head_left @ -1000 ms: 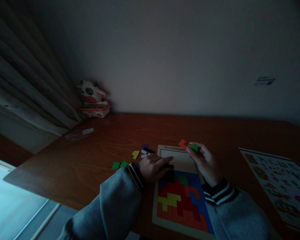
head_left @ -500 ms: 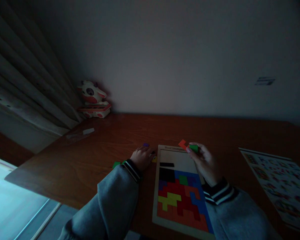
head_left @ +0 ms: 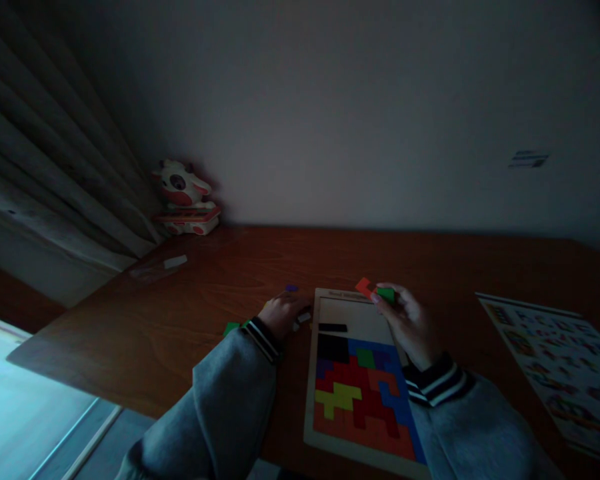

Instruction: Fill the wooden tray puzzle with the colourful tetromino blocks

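Since a second ago, left hand (head_left: 280, 313) has left the puzzle board (head_left: 314, 373) for the loose pieces beside it.

Its fingers curl down over those pieces at the board's 9 o'clock edge; whether they grip one I cannot tell. A white piece (head_left: 304, 318) lies just beside the fingertips, at their 3 o'clock. Right hand (head_left: 409, 325) pinches a green piece (head_left: 386, 293) and a red piece (head_left: 364, 287) at the board's 12 o'clock end, above the bare part of the tray; coloured pieces fill the near half.

Puzzle board (head_left: 360, 320) lies on the bench (head_left: 220, 280); loose pieces (head_left: 300, 317) just left of it, printed sheet (head_left: 555, 360) right, toy (head_left: 183, 197) far left behind.
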`<state>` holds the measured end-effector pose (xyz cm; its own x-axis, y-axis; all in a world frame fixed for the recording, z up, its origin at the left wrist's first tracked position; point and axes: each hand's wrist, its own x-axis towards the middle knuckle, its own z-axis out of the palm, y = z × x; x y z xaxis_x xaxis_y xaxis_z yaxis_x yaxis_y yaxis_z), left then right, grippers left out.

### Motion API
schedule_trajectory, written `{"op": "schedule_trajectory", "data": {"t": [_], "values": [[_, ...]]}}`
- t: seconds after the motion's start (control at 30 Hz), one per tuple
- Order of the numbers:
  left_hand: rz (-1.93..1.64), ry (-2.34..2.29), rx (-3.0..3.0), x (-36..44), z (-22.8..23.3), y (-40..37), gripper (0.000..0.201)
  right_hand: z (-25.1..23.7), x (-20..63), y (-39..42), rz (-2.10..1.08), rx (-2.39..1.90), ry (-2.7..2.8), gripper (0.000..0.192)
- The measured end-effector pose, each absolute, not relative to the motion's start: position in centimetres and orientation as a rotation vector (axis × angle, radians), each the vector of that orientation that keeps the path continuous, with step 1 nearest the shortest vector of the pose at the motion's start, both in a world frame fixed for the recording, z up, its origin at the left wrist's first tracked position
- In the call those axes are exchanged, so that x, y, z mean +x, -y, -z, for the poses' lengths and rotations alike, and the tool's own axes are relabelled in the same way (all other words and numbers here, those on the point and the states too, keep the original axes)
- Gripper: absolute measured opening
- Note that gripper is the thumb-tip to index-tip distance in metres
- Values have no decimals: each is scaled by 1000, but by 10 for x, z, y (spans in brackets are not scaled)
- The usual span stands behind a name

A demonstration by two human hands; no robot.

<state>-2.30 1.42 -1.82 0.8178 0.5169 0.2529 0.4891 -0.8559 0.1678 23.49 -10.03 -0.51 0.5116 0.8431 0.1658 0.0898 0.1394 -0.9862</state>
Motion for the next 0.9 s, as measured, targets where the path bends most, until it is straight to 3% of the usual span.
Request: {"op": "schedule_trajectory", "data": {"t": [0.37,0.6,0.9], "values": [[-484,-1050,2763,-21,10,-6,31,12,239,99,-661,-1346,934,46],[-941,-691,2690,1,12,5,19,13,238,99,-647,-1365,973,47],[-788,-500,2824,23,19,12,24,11,237,99,-663,-1358,961,48]]}}
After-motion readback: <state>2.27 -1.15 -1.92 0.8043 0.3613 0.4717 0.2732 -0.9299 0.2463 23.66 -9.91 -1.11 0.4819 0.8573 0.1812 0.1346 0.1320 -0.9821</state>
